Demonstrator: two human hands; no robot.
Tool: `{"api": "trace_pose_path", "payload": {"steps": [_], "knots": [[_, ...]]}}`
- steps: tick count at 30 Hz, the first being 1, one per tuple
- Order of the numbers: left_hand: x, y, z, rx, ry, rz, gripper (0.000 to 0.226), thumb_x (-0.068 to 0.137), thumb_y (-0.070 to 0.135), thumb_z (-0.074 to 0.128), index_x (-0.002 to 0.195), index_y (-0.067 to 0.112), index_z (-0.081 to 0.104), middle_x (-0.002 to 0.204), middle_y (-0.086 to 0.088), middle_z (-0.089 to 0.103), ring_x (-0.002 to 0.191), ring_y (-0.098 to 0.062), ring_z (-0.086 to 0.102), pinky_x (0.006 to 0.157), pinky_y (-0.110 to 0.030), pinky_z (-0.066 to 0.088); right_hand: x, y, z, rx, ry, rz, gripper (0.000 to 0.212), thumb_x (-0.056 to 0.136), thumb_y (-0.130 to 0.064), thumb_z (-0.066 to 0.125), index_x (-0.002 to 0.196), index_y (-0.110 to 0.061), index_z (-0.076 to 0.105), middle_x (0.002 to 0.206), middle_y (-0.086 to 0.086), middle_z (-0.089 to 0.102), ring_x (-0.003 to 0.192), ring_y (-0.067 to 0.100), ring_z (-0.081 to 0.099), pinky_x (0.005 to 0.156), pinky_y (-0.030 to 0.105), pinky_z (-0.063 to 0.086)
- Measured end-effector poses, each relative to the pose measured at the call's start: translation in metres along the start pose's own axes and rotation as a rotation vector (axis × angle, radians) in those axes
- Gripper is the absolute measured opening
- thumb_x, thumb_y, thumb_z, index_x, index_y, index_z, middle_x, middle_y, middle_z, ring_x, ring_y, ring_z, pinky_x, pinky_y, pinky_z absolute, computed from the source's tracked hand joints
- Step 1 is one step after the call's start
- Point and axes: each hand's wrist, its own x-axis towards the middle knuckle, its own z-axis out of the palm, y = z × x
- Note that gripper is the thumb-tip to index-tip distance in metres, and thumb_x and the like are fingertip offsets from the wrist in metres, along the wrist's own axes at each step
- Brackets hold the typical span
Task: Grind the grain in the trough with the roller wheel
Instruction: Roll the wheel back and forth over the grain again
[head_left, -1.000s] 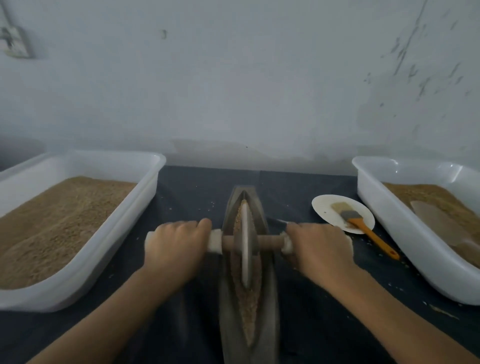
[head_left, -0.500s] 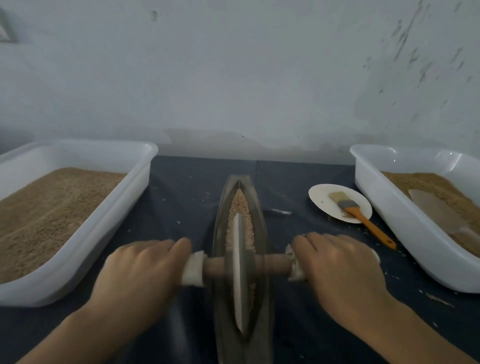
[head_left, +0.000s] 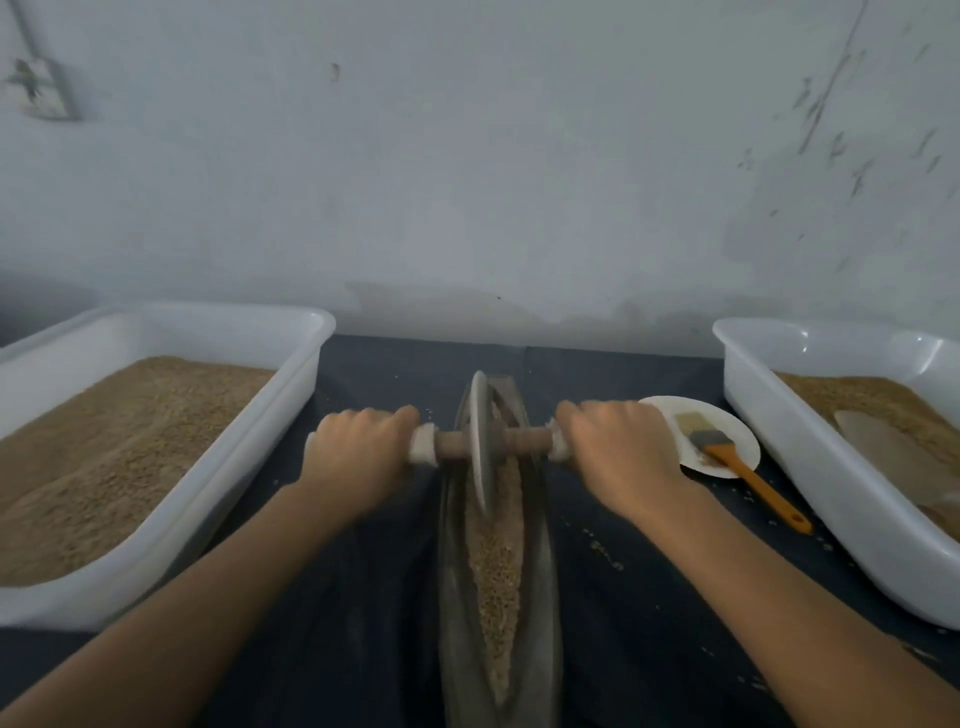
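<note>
Grain (head_left: 496, 566) lies in a long strip down the trough (head_left: 543, 571), which sits lengthwise on the dark counter (head_left: 639, 597) between the two arms, running from 12 to 6 o'clock. From where I stand the wheel (head_left: 480, 441) is up at the trough's 12 o'clock end, standing on edge in the groove. The left hand (head_left: 358, 457) is curled round the axle's padded end at 9 o'clock of the wheel, and the right hand (head_left: 618, 452) has the same closed grip on the end at 3 o'clock.

Most of the grain toward 6 o'clock looks whole and coarse, so I'd judge the grinding only partly done, with many passes left. A few kernels are scattered on the counter beside the trough.

White tubs of grain stand at far 9 o'clock (head_left: 291, 415) and far 3 o'clock (head_left: 810, 467). A plate (head_left: 670, 415) with a brush (head_left: 727, 454) lies just right of the right hand.
</note>
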Motion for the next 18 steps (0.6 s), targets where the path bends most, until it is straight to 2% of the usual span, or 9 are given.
{"api": "trace_pose_path", "payload": {"steps": [2,3,5,7,9,11,13,16,18], "knots": [[-0.033,0.006,-0.018,0.005,-0.015,0.054,0.044,0.068,0.036,0.075,0.074,0.031,0.032,0.055,0.01,0.042,0.045,-0.015,0.044,0.047,-0.025,0.024,-0.035,-0.005,-0.004,0.056,-0.077,0.001,0.022,0.083,-0.03,0.064,0.099,-0.028,0.05,0.089,-0.006,0.061,0.077,0.019,0.062,0.064,0.034,0.049],[-0.05,0.009,-0.03,0.017,-0.04,0.088,0.051,0.061,0.038,0.079,0.073,0.033,0.03,0.054,0.011,0.039,0.043,-0.011,0.041,0.045,-0.024,0.022,-0.055,-0.008,-0.008,0.072,-0.097,-0.005,0.026,0.078,-0.033,0.07,0.095,-0.03,0.05,0.084,-0.007,0.06,0.072,0.017,0.06,0.06,0.033,0.049],[-0.082,0.014,-0.059,0.008,-0.035,0.148,0.06,0.042,0.037,0.084,0.071,0.035,0.033,0.051,0.012,0.038,0.04,-0.008,0.04,0.042,-0.021,0.02,-0.091,-0.011,-0.021,0.154,-0.015,-0.04,0.045,0.049,-0.035,0.088,0.078,-0.029,0.054,0.065,-0.008,0.054,0.051,0.014,0.052,0.046,0.026,0.037],[-0.105,0.019,-0.076,-0.031,0.06,0.202,0.057,0.034,0.025,0.085,0.07,0.031,0.041,0.052,0.01,0.041,0.04,-0.013,0.044,0.045,-0.023,0.025,-0.109,-0.012,-0.031,0.169,0.096,-0.062,0.056,0.021,-0.03,0.092,0.064,-0.026,0.056,0.052,-0.008,0.048,0.039,0.014,0.046,0.046,0.021,0.022],[-0.111,0.023,-0.08,-0.023,0.103,0.198,0.049,0.037,0.019,0.085,0.066,0.025,0.046,0.052,0.008,0.042,0.041,-0.018,0.045,0.048,-0.027,0.026,-0.11,-0.012,-0.031,0.179,0.031,-0.03,0.059,0.014,-0.032,0.091,0.061,-0.028,0.056,0.05,-0.01,0.047,0.037,0.013,0.045,0.046,0.018,0.016],[-0.097,0.024,-0.07,0.001,0.037,0.15,0.051,0.034,0.021,0.088,0.064,0.025,0.047,0.051,0.007,0.044,0.04,-0.018,0.046,0.047,-0.026,0.023,-0.096,-0.011,-0.022,0.168,-0.125,-0.007,0.049,0.038,-0.042,0.087,0.071,-0.032,0.053,0.059,-0.009,0.052,0.047,0.012,0.052,0.045,0.022,0.025],[-0.067,0.022,-0.052,0.085,-0.061,0.103,0.051,0.04,0.029,0.089,0.068,0.027,0.047,0.054,0.007,0.05,0.043,-0.015,0.051,0.045,-0.024,0.024,-0.071,-0.007,-0.005,0.081,-0.176,0.058,0.03,0.071,-0.048,0.069,0.087,-0.035,0.047,0.079,-0.01,0.058,0.068,0.013,0.058,0.053,0.03,0.037],[-0.012,0.01,-0.019,0.143,-0.039,0.0,0.03,0.079,0.036,0.065,0.081,0.029,0.036,0.073,0.006,0.059,0.063,-0.018,0.06,0.053,-0.028,0.033,-0.02,0.003,0.019,0.036,-0.021,0.057,0.025,0.077,-0.041,0.069,0.087,-0.031,0.049,0.078,-0.005,0.061,0.067,0.02,0.06,0.052,0.03,0.031],[0.014,0.005,-0.005,0.116,-0.04,-0.044,0.024,0.085,0.036,0.056,0.081,0.028,0.034,0.074,0.006,0.057,0.062,-0.021,0.054,0.054,-0.03,0.03,0.012,0.007,0.02,-0.027,0.021,0.042,0.024,0.077,-0.04,0.07,0.085,-0.028,0.051,0.075,-0.003,0.062,0.066,0.023,0.061,0.053,0.03,0.025]]}}
